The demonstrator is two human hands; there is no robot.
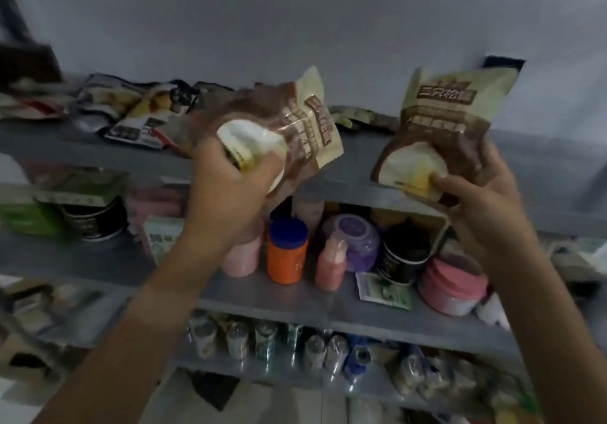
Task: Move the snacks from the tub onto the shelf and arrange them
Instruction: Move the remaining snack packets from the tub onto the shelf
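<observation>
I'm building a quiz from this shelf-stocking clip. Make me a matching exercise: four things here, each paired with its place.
Things:
1. Tilted snack packet
2. Upright snack packet
3. Orange jar
4. Pink-lidded tub

Places:
A. Middle shelf, far right
B. Held by the left hand
C. Middle shelf, centre
D. Held by the right hand

Pairs: 1-B, 2-D, 3-C, 4-A

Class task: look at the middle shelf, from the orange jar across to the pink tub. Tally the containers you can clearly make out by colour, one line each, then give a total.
Orange jar, blue lid: 1
Pink bottle: 1
Purple bowl: 1
Black can: 1
Pink tub: 1
Total: 5
Others behind are too blurred or hidden to count.
</observation>
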